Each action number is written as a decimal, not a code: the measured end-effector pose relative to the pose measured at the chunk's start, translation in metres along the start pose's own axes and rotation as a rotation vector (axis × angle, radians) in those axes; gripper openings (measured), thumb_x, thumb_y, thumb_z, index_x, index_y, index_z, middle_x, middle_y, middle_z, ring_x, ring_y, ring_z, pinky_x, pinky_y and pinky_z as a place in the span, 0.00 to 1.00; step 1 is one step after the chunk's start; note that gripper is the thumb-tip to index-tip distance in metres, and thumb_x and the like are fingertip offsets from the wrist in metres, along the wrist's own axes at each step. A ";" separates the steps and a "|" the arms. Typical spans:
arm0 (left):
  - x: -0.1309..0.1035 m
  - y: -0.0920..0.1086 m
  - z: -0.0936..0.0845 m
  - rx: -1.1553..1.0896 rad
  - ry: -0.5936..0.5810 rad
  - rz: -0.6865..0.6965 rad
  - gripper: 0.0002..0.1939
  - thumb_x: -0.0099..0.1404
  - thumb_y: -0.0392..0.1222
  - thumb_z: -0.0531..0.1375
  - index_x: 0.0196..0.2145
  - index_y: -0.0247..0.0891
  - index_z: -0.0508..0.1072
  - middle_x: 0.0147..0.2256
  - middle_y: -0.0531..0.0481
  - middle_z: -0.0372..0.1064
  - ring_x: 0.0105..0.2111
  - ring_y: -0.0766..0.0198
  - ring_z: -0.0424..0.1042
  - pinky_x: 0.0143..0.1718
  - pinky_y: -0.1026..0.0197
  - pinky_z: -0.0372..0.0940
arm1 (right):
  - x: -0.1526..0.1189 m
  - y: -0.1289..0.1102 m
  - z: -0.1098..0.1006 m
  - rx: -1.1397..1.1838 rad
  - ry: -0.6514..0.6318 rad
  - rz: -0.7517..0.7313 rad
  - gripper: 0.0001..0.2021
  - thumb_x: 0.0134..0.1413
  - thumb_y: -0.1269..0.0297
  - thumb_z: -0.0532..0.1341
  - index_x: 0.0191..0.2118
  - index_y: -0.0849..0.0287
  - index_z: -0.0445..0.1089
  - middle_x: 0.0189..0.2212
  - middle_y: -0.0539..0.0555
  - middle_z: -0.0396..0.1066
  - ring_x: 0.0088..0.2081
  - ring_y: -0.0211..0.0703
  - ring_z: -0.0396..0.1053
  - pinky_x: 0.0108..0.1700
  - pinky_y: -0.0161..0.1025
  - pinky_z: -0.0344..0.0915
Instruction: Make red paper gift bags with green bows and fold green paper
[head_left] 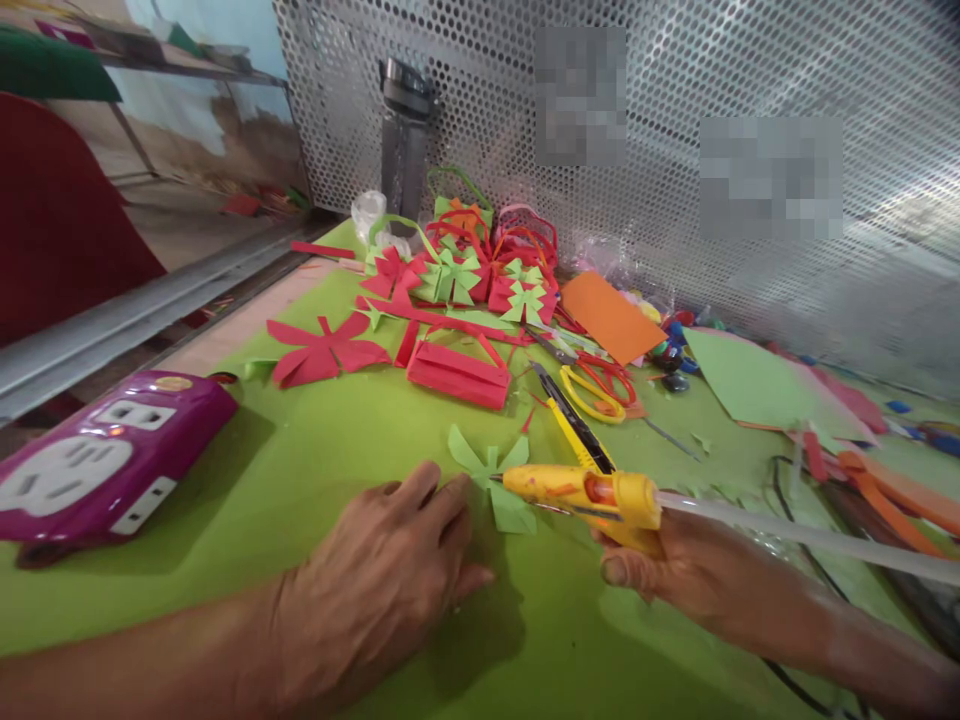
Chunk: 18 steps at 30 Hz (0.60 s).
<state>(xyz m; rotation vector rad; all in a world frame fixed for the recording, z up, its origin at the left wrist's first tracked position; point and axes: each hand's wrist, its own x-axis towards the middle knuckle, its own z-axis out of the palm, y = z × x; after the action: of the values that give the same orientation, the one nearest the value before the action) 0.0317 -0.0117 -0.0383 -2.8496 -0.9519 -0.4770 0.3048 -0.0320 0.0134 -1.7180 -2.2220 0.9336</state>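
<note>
Green tabletop (300,480), left hand (397,560) palm down

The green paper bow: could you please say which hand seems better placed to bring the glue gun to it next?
Probably the right hand: it holds the glue gun, its nozzle over the bow. The left hand is at the bow's edge, with no tool visible.

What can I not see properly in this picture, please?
All in the head view:
Left hand, most fingertips: hidden by the hand itself.
Right hand, some fingers: behind the glue gun.
Glue stick, far end: cut off, right edge.
Power strip: cut off, left edge.
Perforated panel, two patches: pixelated.
</note>
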 end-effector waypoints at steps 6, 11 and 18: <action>0.003 0.000 -0.005 0.021 -0.010 0.012 0.13 0.61 0.49 0.60 0.28 0.35 0.71 0.38 0.42 0.69 0.32 0.55 0.64 0.21 0.57 0.63 | 0.002 -0.009 -0.003 -0.062 -0.065 0.036 0.11 0.52 0.52 0.58 0.28 0.51 0.71 0.18 0.48 0.64 0.19 0.40 0.62 0.20 0.36 0.59; 0.004 0.001 -0.005 -0.033 -0.045 -0.023 0.16 0.62 0.53 0.58 0.29 0.35 0.72 0.39 0.42 0.69 0.33 0.54 0.64 0.23 0.55 0.65 | 0.003 -0.019 -0.005 -0.141 -0.030 0.037 0.15 0.51 0.50 0.57 0.40 0.51 0.72 0.21 0.49 0.66 0.20 0.42 0.63 0.21 0.37 0.59; 0.002 0.001 -0.008 -0.064 -0.091 -0.024 0.20 0.64 0.55 0.55 0.30 0.34 0.73 0.39 0.42 0.69 0.32 0.53 0.64 0.23 0.53 0.66 | 0.007 -0.022 -0.005 -0.166 0.017 0.050 0.21 0.49 0.44 0.56 0.42 0.51 0.72 0.25 0.53 0.68 0.20 0.42 0.62 0.21 0.39 0.61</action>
<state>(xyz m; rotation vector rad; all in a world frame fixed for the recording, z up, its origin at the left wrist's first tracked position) 0.0320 -0.0132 -0.0302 -2.9431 -1.0042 -0.3891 0.2875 -0.0272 0.0282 -1.8523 -2.3133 0.7605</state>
